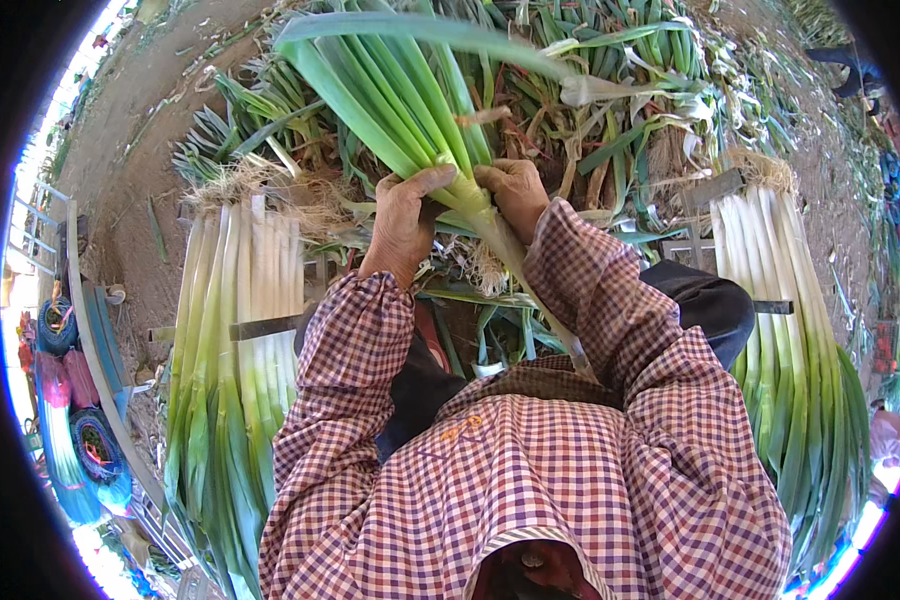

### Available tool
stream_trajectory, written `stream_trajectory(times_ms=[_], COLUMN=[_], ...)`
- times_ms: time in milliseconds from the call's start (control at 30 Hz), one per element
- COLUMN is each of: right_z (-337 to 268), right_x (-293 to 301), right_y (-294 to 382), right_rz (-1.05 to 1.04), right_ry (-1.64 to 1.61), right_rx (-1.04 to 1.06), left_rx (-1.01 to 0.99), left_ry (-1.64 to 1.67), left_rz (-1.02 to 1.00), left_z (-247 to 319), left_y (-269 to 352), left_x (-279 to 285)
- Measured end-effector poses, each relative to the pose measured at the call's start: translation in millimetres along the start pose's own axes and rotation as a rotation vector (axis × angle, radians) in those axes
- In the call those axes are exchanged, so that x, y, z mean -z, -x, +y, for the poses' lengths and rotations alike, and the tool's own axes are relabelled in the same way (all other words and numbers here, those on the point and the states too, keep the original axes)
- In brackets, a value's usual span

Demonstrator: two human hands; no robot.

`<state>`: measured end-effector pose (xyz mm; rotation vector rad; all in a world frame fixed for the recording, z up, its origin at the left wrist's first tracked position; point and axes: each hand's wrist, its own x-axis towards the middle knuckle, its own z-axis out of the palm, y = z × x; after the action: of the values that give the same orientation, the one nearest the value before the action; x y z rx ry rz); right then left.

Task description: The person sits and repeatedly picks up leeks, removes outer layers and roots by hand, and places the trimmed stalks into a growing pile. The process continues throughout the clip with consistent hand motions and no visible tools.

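Observation:
Both hands are on one long green onion [469, 196], whose green leaves fan away from me while its pale stalk slants back towards my lap. My left hand [409, 217] grips it at the base of the leaves, thumb across the front. On the other side, my right hand [516, 196] pinches it at the same height; its fingertips are partly hidden. A blurred outer leaf [420, 34] bends over to the right above the fan. The stalk's lower end [579, 360] reaches the checked cloth over my lap.
Rows of trimmed green onions lie at my left [232, 322] and right [784, 315], roots away from me, by metal bars [266, 328]. Ahead is a heap of untrimmed onions [592, 142] with loose peelings. Netted bundles [67, 420] stand beyond a curved rail [94, 352] at far left.

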<state>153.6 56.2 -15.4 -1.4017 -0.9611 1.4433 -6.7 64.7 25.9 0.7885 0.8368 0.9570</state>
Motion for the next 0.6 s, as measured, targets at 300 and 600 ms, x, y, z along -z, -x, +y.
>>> stream_trajectory(times_ms=[300,600], right_z=[116,-3], right_x=[71,26], right_y=[44,70], right_rz=[-0.153,-0.122], right_ry=[1.140,0.056], right_rx=[-0.544,0.238], left_rx=[0.059,0.084], left_ry=[0.213,0.096], left_rz=[-0.053,-0.111], left_z=[-15,-21], left_y=[-1,-2], left_x=[-1,-14])
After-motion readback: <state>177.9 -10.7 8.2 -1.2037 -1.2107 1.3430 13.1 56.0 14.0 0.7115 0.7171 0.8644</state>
